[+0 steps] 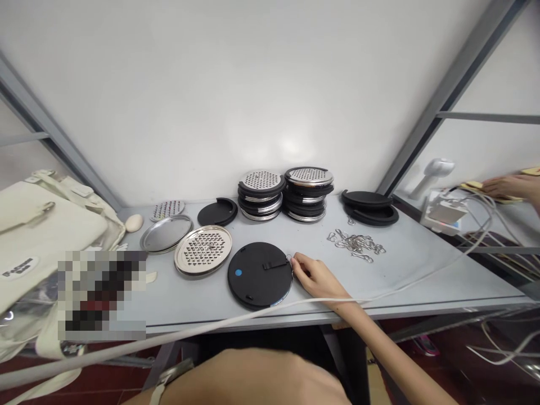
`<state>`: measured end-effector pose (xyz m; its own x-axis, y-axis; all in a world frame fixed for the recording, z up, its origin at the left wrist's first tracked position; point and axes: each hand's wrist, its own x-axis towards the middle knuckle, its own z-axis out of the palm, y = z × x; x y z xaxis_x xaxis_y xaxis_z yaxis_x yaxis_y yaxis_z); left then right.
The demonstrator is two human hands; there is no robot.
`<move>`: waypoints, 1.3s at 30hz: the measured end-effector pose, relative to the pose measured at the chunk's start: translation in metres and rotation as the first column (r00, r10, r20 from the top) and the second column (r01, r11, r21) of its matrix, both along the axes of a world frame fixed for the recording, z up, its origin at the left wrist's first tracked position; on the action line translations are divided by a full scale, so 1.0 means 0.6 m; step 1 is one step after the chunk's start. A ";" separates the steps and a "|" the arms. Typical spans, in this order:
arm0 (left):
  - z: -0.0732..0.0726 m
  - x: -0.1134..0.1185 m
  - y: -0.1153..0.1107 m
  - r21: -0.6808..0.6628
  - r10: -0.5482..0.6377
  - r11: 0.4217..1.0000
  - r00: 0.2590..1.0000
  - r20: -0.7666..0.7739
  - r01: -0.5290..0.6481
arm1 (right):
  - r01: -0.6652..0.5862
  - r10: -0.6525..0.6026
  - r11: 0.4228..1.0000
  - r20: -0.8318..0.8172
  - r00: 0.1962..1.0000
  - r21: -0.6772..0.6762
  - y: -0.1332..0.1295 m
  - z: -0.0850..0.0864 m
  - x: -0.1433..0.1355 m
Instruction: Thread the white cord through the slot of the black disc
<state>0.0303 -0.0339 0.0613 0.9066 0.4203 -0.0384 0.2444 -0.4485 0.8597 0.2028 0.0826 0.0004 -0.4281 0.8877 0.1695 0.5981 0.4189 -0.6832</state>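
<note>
A round black plate [257, 281] with a blue dot and a raised strip lies flat near the table's front edge. At its right rim, my right hand [314, 274] is closed in a pinch on a small wire clip [289, 257], partly hidden by the fingertips. Very close to the camera, my left hand [257, 378] fills the bottom of the view; its fingers cannot be made out. Left of the black plate rests a round metal grater disc [205, 250]. Loose wire clips [358, 243] lie in a pile to the right.
Behind stand two stacks of black-rimmed graters [260, 197], and black covers [371, 208] lie at the right. Plain metal discs [166, 233] sit at the left by a cream bag [46, 225]. A white cable [202, 325] crosses the front. Another person's hand [506, 185] works at far right.
</note>
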 end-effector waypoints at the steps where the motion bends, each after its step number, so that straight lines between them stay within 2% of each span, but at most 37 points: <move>1: -0.002 0.000 0.012 0.053 0.050 0.997 0.999 -0.008 -0.049 | 0.000 0.000 1.000 -0.003 1.000 0.002 0.000 -0.001 0.000; 3: -0.011 -0.001 0.033 0.234 0.228 0.948 0.973 -0.030 -0.215 | -0.005 0.005 1.000 -0.004 1.000 0.006 0.001 -0.003 0.000; 4: -0.019 -0.003 0.042 0.430 0.379 0.840 0.925 -0.029 -0.330 | -0.008 0.008 1.000 -0.003 1.000 0.008 0.001 -0.004 0.000; 5: -0.028 -0.007 0.050 0.606 0.499 0.692 0.867 -0.006 -0.394 | -0.009 0.009 1.000 -0.001 1.000 0.011 0.002 -0.004 0.000; 6: -0.037 -0.011 0.057 0.723 0.582 0.547 0.812 0.033 -0.422 | -0.010 0.010 1.000 0.002 1.000 0.015 0.002 -0.005 0.000; 7: -0.047 -0.016 0.062 0.781 0.621 0.459 0.781 0.058 -0.423 | -0.010 0.010 1.000 0.005 1.000 0.018 0.002 -0.005 0.000; 8: -0.056 -0.021 0.066 0.807 0.630 0.425 0.774 0.062 -0.410 | -0.009 0.009 1.000 0.009 1.000 0.019 0.002 -0.005 -0.001; 13: -0.085 -0.035 0.074 0.850 0.637 0.393 0.770 0.023 -0.351 | -0.008 0.007 1.000 0.037 0.999 0.026 0.001 -0.002 -0.002; 20: -0.096 -0.033 0.078 0.893 0.620 0.316 0.783 0.061 -0.320 | 0.026 -0.030 0.999 0.091 0.995 0.047 0.007 -0.001 -0.009; 28: -0.096 -0.031 0.077 0.887 0.631 0.318 0.773 0.066 -0.335 | -0.021 0.017 0.999 0.086 0.996 0.035 0.006 0.005 -0.004; 33: -0.096 -0.029 0.077 0.888 0.629 0.297 0.772 0.095 -0.351 | -0.024 0.021 0.999 0.081 0.996 0.028 0.004 0.002 -0.002; 39: -0.100 -0.031 0.076 0.882 0.626 0.325 0.777 0.071 -0.342 | -0.025 0.025 1.000 0.062 0.998 0.008 0.002 0.002 -0.003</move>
<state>0.0115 0.0118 0.0015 0.5401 0.7311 0.4168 0.7978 -0.6024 0.0228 0.2007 0.0840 0.0017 -0.4599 0.8752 0.1498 0.6284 0.4400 -0.6415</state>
